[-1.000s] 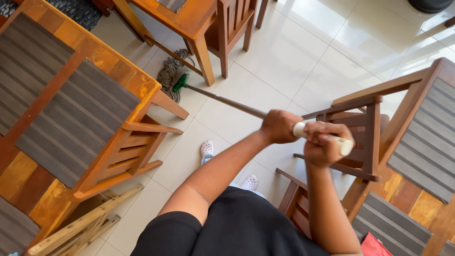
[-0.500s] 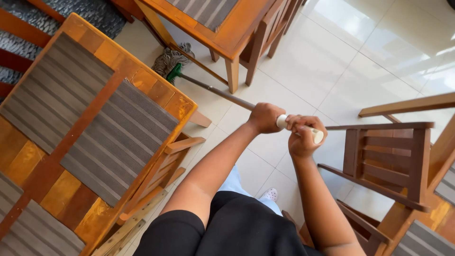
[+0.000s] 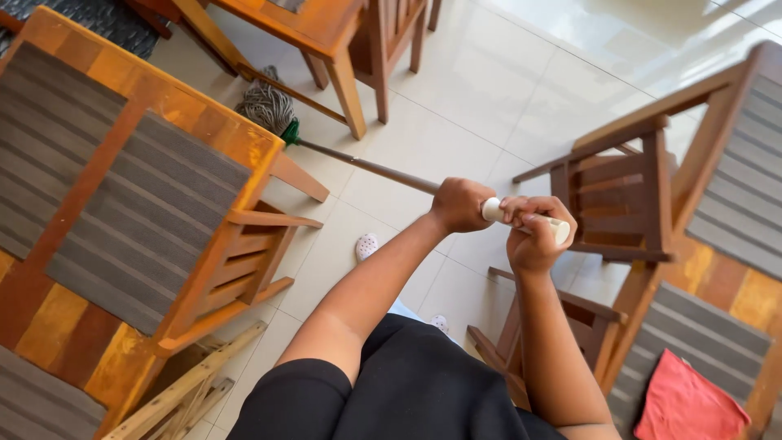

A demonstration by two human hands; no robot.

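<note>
**Both hands grip a mop handle between wooden tables**

Nearest the camera, black top (image 3: pixel 407 391) at 6 o'clock, both bare arms running up from it; red cloth (image 3: pixel 688 403) at 5 o'clock, lying on the right table (image 3: pixel 733 285), well apart from the hands; right hand (image 3: pixel 536 236) just right of centre, fingers curled fully shut round the pale end grip of the mop handle (image 3: pixel 383 169); left hand (image 3: pixel 461 204) just beside it toward 9 o'clock, fist shut tight on the same handle where the grip meets the darker shaft; two light shoes (image 3: pixel 366 246) on the white tile floor (image 3: pixel 505 90) below the left forearm; chair (image 3: pixel 619 195) at 3 o'clock, close behind the right hand; left table (image 3: pixel 122 179) with grey slatted top at 9 o'clock, a chair tucked under its edge; handle slants toward 11 o'clock, ending in a green socket; mop head (image 3: pixel 265 106), grey strings, rests on the floor at 11 o'clock, between the left table and the far table (image 3: pixel 314 24) at 12 o'clock, touching a leg brace there.
</note>
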